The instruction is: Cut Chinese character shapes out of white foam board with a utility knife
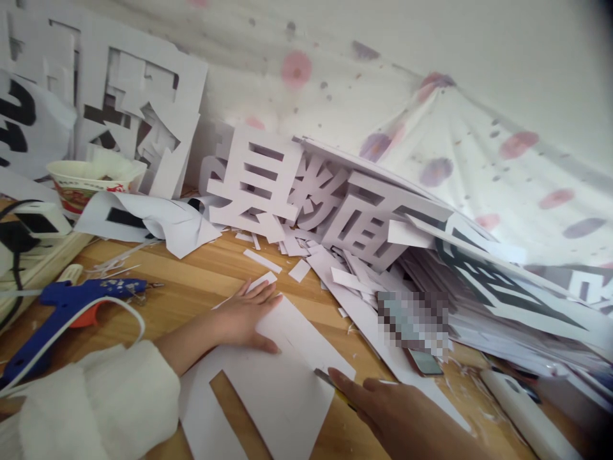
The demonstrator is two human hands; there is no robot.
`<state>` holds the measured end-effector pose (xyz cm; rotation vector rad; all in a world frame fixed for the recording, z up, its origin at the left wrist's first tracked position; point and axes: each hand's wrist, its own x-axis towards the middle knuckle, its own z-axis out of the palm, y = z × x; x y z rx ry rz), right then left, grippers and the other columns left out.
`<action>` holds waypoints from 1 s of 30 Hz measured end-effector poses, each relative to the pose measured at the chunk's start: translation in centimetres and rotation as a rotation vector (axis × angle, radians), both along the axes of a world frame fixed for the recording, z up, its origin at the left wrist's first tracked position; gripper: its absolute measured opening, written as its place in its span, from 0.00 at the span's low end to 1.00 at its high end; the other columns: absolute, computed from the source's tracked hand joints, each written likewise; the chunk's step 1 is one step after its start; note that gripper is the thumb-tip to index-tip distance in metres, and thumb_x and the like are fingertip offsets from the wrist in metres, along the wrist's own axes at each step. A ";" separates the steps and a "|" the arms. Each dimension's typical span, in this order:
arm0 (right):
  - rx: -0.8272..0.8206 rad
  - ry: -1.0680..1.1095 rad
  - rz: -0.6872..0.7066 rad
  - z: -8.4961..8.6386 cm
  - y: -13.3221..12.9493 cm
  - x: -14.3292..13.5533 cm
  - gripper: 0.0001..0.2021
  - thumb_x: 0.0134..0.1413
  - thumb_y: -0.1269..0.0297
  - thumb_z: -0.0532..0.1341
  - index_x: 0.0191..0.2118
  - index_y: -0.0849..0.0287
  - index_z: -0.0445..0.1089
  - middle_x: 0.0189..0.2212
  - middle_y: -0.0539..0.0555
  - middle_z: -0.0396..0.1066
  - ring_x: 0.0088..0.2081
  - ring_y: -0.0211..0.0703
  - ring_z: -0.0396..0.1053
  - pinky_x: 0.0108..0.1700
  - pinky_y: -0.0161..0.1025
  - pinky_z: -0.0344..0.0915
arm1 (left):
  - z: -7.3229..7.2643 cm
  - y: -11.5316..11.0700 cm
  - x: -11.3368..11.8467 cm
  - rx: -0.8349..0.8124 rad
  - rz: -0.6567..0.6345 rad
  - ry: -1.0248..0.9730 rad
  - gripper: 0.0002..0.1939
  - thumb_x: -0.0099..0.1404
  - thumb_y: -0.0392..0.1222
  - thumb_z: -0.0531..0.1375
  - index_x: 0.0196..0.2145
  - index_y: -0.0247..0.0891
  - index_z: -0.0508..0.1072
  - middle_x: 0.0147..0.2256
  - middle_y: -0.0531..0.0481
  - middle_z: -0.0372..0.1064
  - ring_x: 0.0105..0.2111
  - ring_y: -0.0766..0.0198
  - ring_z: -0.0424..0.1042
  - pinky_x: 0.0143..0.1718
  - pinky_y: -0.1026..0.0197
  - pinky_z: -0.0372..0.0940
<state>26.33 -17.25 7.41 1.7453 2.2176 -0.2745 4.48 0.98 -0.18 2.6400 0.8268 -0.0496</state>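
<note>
A white foam board sheet [282, 383] lies flat on the wooden table, with a long rectangular slot cut out of its lower left. My left hand [246, 316] rests on its upper part, fingers spread and pressed down. In my right hand [383, 402] is a yellow utility knife [340, 390], its blade tip touching or just over the board near the right side. The grip end of the knife is hidden by the fingers.
A blue glue gun [71, 310] with a white cord lies at the left. Cut-out white characters [258, 179] lean along the back. Scraps [299, 270] litter the table [158, 275]. A paper bowl [79, 185] stands back left; a phone-like slab [426, 363] lies right, partly pixelated.
</note>
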 end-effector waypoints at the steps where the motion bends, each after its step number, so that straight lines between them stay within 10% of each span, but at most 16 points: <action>1: -0.005 0.001 -0.004 0.0 0.0 -0.1 0.38 0.43 0.84 0.51 0.60 0.45 0.52 0.33 0.51 0.73 0.30 0.38 0.71 0.29 0.32 0.63 | 0.0 0.0 0.0 -0.002 0.003 -0.002 0.55 0.47 0.75 0.49 0.62 0.34 0.43 0.63 0.38 0.28 0.63 0.49 0.29 0.59 0.43 0.29; 13: 0.051 0.059 0.014 0.3 -0.8 0.4 0.42 0.37 0.86 0.51 0.60 0.46 0.53 0.35 0.52 0.72 0.33 0.41 0.71 0.33 0.34 0.63 | 0.0 -0.1 0.0 -0.006 0.013 -0.034 0.54 0.48 0.73 0.51 0.62 0.35 0.45 0.63 0.38 0.30 0.63 0.50 0.30 0.59 0.44 0.29; 22: 0.039 0.204 -0.262 0.9 -0.5 1.7 0.23 0.61 0.64 0.46 0.61 0.45 0.50 0.42 0.53 0.71 0.41 0.47 0.70 0.39 0.41 0.65 | 0.9 -0.4 0.1 -0.026 0.017 -0.008 0.52 0.49 0.69 0.54 0.62 0.35 0.45 0.63 0.38 0.33 0.63 0.50 0.30 0.59 0.43 0.29; 30: 0.267 -0.021 -0.357 -5.1 2.7 3.1 0.25 0.59 0.70 0.46 0.62 0.51 0.48 0.36 0.63 0.64 0.37 0.56 0.68 0.33 0.48 0.64 | 1.9 -2.0 0.6 0.004 0.027 -0.132 0.38 0.57 0.53 0.58 0.60 0.34 0.52 0.61 0.38 0.47 0.62 0.52 0.38 0.60 0.43 0.31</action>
